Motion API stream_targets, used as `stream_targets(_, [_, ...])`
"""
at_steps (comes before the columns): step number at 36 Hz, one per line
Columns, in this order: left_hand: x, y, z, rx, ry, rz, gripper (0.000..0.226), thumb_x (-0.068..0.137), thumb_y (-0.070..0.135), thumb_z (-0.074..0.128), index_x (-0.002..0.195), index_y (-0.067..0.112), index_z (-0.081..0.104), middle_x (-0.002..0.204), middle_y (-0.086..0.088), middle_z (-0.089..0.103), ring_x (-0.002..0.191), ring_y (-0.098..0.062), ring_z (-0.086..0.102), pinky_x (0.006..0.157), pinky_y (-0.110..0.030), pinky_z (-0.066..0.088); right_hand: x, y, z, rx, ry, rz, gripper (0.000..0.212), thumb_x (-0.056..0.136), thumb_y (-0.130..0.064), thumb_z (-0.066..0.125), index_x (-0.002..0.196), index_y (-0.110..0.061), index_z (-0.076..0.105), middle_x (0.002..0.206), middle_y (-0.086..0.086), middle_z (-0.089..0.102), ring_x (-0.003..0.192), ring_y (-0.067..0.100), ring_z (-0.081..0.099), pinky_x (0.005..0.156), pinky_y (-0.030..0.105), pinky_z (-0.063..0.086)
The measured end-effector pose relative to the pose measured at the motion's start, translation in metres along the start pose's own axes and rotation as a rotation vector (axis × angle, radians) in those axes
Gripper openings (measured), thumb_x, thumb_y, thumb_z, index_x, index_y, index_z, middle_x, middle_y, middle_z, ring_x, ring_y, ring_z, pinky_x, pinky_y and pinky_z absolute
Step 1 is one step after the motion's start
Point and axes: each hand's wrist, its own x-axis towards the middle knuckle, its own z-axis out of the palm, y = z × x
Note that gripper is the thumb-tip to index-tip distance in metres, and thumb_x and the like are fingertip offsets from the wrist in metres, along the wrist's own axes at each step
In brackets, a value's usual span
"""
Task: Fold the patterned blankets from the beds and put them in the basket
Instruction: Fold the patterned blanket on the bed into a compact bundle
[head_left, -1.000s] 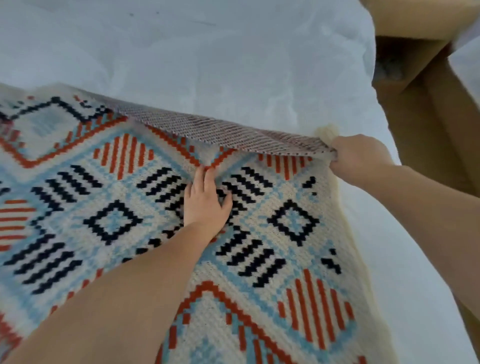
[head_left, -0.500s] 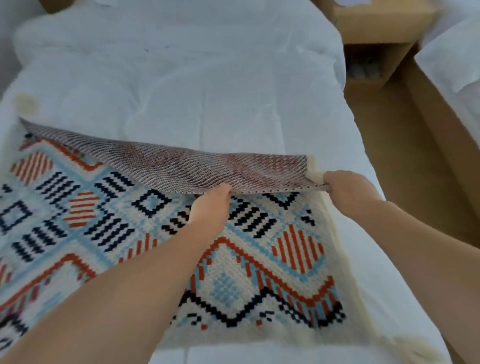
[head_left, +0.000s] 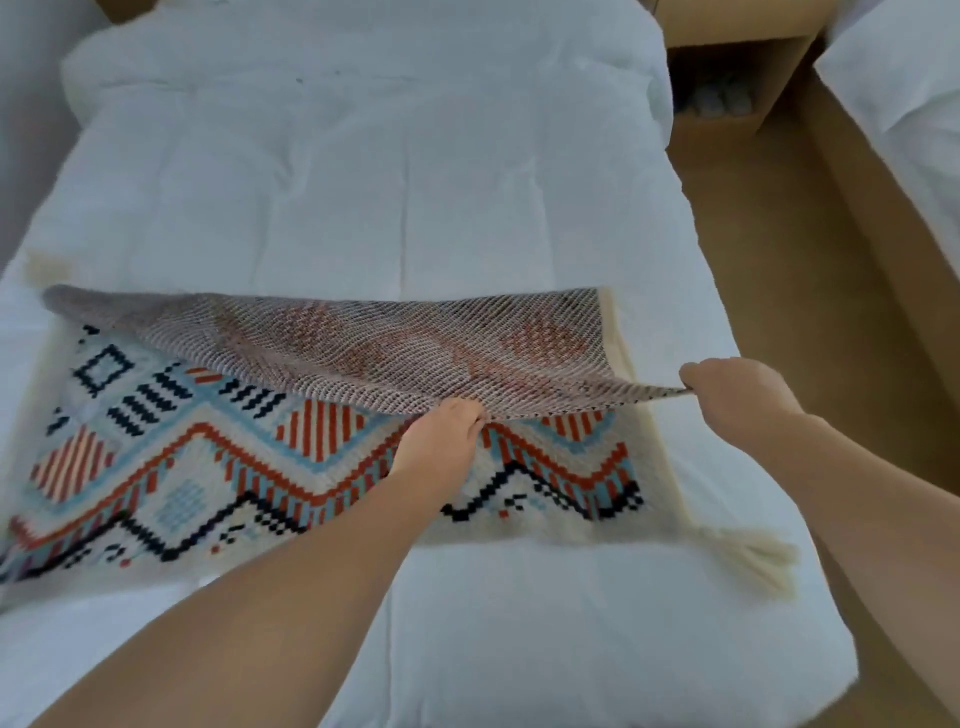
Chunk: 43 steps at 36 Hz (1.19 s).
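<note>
A patterned blanket (head_left: 218, 467) in cream, orange, light blue and black lies across the near half of a white bed (head_left: 363, 171). Its far part is turned back toward me, showing the greyish woven underside (head_left: 395, 348). My left hand (head_left: 441, 431) grips the lifted edge near its middle. My right hand (head_left: 737, 395) pinches the same edge at the right corner, just past the bed's side. A cream tassel (head_left: 748, 556) hangs off the near right corner. No basket is in view.
A tan floor strip (head_left: 769, 291) runs along the bed's right side. A wooden nightstand (head_left: 727, 88) with an open shelf stands at the far right. A second white bed (head_left: 904, 104) in a wooden frame fills the right edge. A pale wall borders the left.
Both hands have pulled the blanket's far edge toward me, so much more of the underside shows. The left hand went from lying flat on the pattern to gripping the lifted edge.
</note>
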Motion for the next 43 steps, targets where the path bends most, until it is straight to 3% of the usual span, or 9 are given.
stream_targets(6, [-0.040, 0.021, 0.038, 0.029, 0.005, -0.024, 0.022, 0.102, 0.022, 0.038, 0.082, 0.017, 0.047, 0.082, 0.001, 0.049, 0.075, -0.019, 0.049, 0.066, -0.035, 0.041, -0.037, 0.019, 0.027, -0.010, 0.001, -0.072, 0.032, 0.088, 0.002, 0.038, 0.110, -0.018, 0.051, 0.093, 0.000, 0.052, 0.080, 0.020, 0.048, 0.065, 0.028, 0.037])
stream_targets(10, [-0.057, 0.031, 0.057, 0.037, 0.004, -0.082, 0.021, 0.101, 0.019, 0.039, 0.085, 0.015, 0.053, 0.085, 0.001, 0.052, 0.078, -0.020, 0.051, 0.069, -0.038, 0.044, -0.054, 0.025, 0.043, -0.034, 0.002, -0.107, 0.033, 0.089, 0.001, 0.036, 0.111, -0.019, 0.051, 0.097, 0.000, 0.052, 0.083, 0.019, 0.046, 0.066, 0.027, 0.034])
stream_targets(13, [-0.062, 0.030, 0.069, 0.019, 0.017, -0.106, 0.020, 0.100, 0.018, 0.041, 0.084, 0.014, 0.054, 0.086, 0.000, 0.054, 0.080, -0.021, 0.051, 0.068, -0.038, 0.044, -0.057, 0.018, 0.057, -0.007, -0.015, -0.117, 0.035, 0.088, 0.000, 0.037, 0.113, -0.019, 0.053, 0.105, 0.000, 0.056, 0.096, 0.019, 0.054, 0.068, 0.027, 0.033])
stream_targets(17, [-0.070, 0.014, 0.097, 0.029, 0.004, -0.148, 0.019, 0.098, 0.019, 0.043, 0.090, 0.012, 0.059, 0.089, -0.003, 0.057, 0.082, -0.024, 0.054, 0.071, -0.043, 0.047, -0.062, 0.003, 0.092, -0.008, -0.046, -0.161, 0.034, 0.087, -0.002, 0.042, 0.113, -0.019, 0.054, 0.105, 0.000, 0.057, 0.099, 0.019, 0.055, 0.073, 0.026, 0.040])
stream_targets(27, [-0.076, -0.028, 0.161, 0.084, 0.046, -0.008, 0.015, 0.093, 0.013, 0.050, 0.087, 0.010, 0.064, 0.088, -0.002, 0.065, 0.081, -0.025, 0.055, 0.071, -0.043, 0.049, -0.069, -0.030, 0.166, -0.095, -0.104, -0.226, 0.036, 0.091, -0.004, 0.038, 0.119, -0.017, 0.057, 0.113, 0.002, 0.057, 0.106, 0.022, 0.056, 0.081, 0.031, 0.048])
stream_targets(29, [-0.078, -0.023, 0.162, 0.110, 0.061, 0.008, 0.020, 0.092, 0.007, 0.051, 0.102, 0.009, 0.068, 0.108, -0.004, 0.068, 0.090, -0.030, 0.057, 0.080, -0.042, 0.050, -0.069, -0.032, 0.166, -0.080, -0.117, -0.214, 0.035, 0.090, -0.005, 0.038, 0.116, -0.014, 0.061, 0.111, 0.004, 0.055, 0.105, 0.023, 0.056, 0.081, 0.032, 0.050])
stream_targets(33, [-0.096, -0.019, 0.151, 0.100, -0.018, -0.058, 0.038, 0.095, 0.009, 0.045, 0.130, 0.015, 0.057, 0.142, 0.003, 0.050, 0.123, -0.024, 0.049, 0.104, -0.033, 0.038, -0.076, -0.042, 0.155, -0.038, -0.145, -0.198, 0.034, 0.088, -0.005, 0.040, 0.111, -0.012, 0.065, 0.108, 0.005, 0.051, 0.101, 0.023, 0.057, 0.079, 0.034, 0.051])
stream_targets(36, [-0.117, -0.016, 0.121, 0.074, -0.014, -0.135, 0.039, 0.098, 0.011, 0.042, 0.135, 0.020, 0.053, 0.143, 0.006, 0.049, 0.128, -0.017, 0.045, 0.101, -0.027, 0.036, -0.085, -0.053, 0.127, 0.015, -0.135, -0.204, 0.033, 0.087, -0.006, 0.041, 0.110, -0.013, 0.064, 0.109, 0.004, 0.052, 0.103, 0.024, 0.056, 0.080, 0.036, 0.052])
stream_targets(43, [-0.187, -0.027, 0.026, -0.004, 0.102, -0.286, 0.040, 0.099, 0.017, 0.041, 0.137, 0.023, 0.050, 0.139, 0.002, 0.052, 0.125, -0.019, 0.047, 0.098, -0.033, 0.042, -0.117, -0.113, 0.031, 0.096, -0.054, -0.279, 0.028, 0.090, -0.010, 0.042, 0.106, -0.015, 0.064, 0.107, 0.003, 0.056, 0.102, 0.024, 0.059, 0.080, 0.036, 0.050])
